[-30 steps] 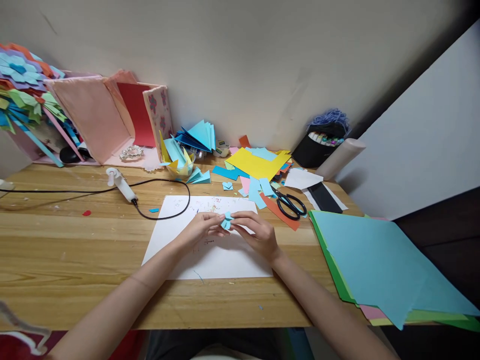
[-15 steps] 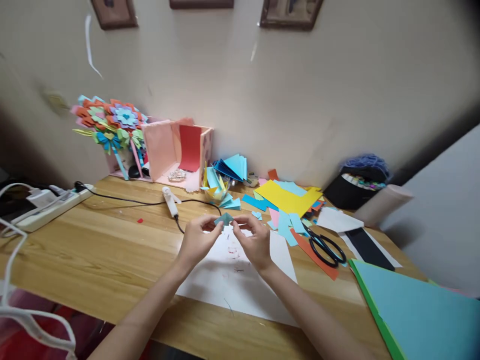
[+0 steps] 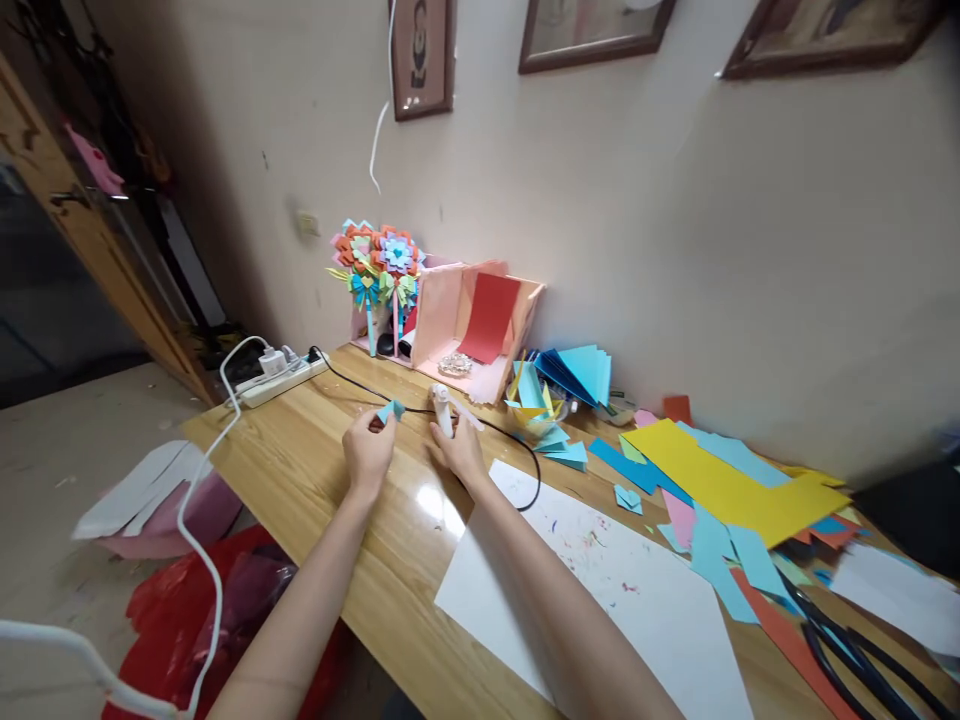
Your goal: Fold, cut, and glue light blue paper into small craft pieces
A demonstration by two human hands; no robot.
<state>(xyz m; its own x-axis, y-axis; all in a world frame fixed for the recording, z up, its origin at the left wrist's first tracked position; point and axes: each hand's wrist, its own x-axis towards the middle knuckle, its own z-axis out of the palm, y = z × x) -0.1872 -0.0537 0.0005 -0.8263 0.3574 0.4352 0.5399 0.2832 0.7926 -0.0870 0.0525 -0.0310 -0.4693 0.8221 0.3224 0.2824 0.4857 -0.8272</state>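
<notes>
My left hand (image 3: 367,455) pinches a small folded piece of blue paper (image 3: 390,411) between thumb and fingers, above the left part of the table. Beside it, my right hand (image 3: 463,450) is closed round a white glue gun (image 3: 442,408), its nozzle end pointing up and away from me. A black cord (image 3: 517,432) runs along the table near the gun. A white sheet of paper (image 3: 600,590) with small coloured marks lies under my right forearm.
Behind my hands stand a pink box (image 3: 439,320) and paper flowers (image 3: 396,255). A bowl of folded paper (image 3: 536,410), a yellow sheet (image 3: 720,480) and black scissors (image 3: 847,640) are rightward. A power strip (image 3: 281,380) lies at the table's left end.
The view has swung left. My hands have parted: the left keeps the folded blue paper, while the right has let go of it and taken hold of the glue gun.
</notes>
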